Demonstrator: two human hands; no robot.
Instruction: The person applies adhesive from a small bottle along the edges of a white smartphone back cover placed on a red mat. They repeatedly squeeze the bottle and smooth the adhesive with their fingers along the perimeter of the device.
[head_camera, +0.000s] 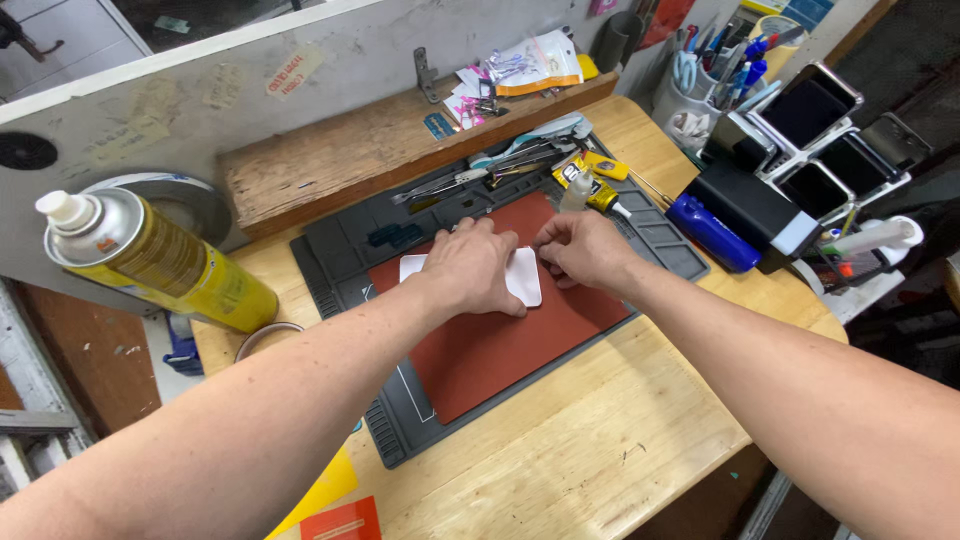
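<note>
A flat white rectangular piece (523, 280), like a phone back cover, lies on a red mat (500, 350) set in a dark grey work mat (340, 250). My left hand (472, 268) rests palm down on top of it and covers its middle. My right hand (583, 250) is at the piece's far right corner, fingers curled and pinching at its edge. Whether anything small is held in those fingers is hidden.
A yellow spray can (150, 260) lies at the left. Tweezers and tools (490, 172) and a yellow glue tube (590, 180) sit behind the mat. A blue cylinder (712, 232), a black box (750, 205), phones in a rack (825, 130) and a pen cup (715, 70) stand right.
</note>
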